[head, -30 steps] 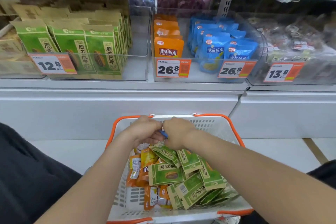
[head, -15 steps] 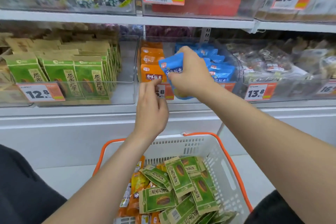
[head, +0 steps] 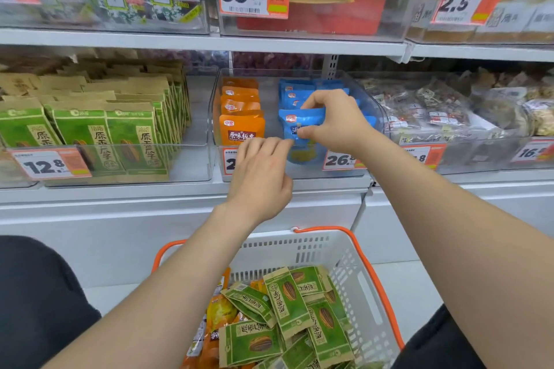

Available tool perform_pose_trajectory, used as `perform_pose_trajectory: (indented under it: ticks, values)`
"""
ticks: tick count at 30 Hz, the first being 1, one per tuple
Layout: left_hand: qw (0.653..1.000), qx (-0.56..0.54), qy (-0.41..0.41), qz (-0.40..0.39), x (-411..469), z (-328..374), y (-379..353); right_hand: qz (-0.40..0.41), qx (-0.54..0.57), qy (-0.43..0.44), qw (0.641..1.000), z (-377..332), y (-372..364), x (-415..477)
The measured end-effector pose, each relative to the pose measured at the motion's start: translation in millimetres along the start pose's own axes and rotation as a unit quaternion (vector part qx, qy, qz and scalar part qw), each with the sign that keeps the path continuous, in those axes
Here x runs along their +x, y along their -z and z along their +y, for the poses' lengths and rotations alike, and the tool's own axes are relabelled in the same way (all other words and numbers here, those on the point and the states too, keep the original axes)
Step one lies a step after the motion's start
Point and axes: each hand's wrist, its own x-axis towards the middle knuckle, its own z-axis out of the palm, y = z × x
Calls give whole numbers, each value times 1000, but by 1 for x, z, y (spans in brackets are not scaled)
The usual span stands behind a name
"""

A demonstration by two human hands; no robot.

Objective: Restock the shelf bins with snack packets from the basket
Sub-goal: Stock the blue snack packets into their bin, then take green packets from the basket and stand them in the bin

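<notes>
Moved since half a second ago: blue packet (head: 289,129) has dropped from in front of the shelf into the clear bin (head: 302,171) and now stands at the front of the blue row, right of the orange packets (head: 241,129). Right hand (head: 338,123) pinches its upper part between thumb and fingers. Left hand (head: 260,180) is just beside its lower left corner, fingers loose, gripping nothing; contact unclear. To do it well, probably seat the packet upright, label out, tight against the row behind, then let go, or it may slump forward. Basket (head: 299,249) below holds many green packets (head: 287,299).
</notes>
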Motion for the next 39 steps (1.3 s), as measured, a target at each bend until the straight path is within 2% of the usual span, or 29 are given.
perform_pose_trajectory:
  ticks: [3, 6, 10, 14, 19, 22, 25, 27, 29, 32, 35, 37, 39]
  values:
    - [999, 37, 13, -1, 7, 1, -1, -34, -139, 39, 989, 5, -1, 2]
    - [997, 74, 16, -25, 12, 2, -2, -41, -291, 67, 953, 8, 0, 5]
    - [993, 103, 6, -54, 15, 2, -3, -53, -411, 43, 909, 16, 7, 10]
    - [991, 116, -4, -69, 17, 1, -4, -53, -439, 1, 897, 13, 14, 11]
    - [994, 77, -19, -76, 13, -5, -6, 5, -377, 12, 926, 0, 3, -1]
    - [999, -46, -21, -14, 5, -11, -10, 48, -376, 74, 922, -14, -9, -12]
    - [978, -160, -13, 131, -12, -19, -14, 16, -357, 132, 925, -35, -22, -30]
    - [969, -138, -1, 204, -29, -23, -17, -44, -341, 127, 931, -47, -32, -45]
    - [973, -98, -2, 210, -46, -28, -20, -115, -339, 124, 925, -54, -43, -60]
    - [991, -69, -19, 115, -71, -43, -36, -256, -350, 112, 894, -53, -61, -79]
    - [994, -89, 40, -58, -96, -60, -51, -410, -363, 75, 833, -46, -83, -101]
    - [978, -81, 82, -175, -114, -72, -62, -464, -373, 68, 800, -38, -104, -115]
    - [955, -56, 100, -274, -133, -82, -75, -480, -379, 85, 787, -32, -123, -127]
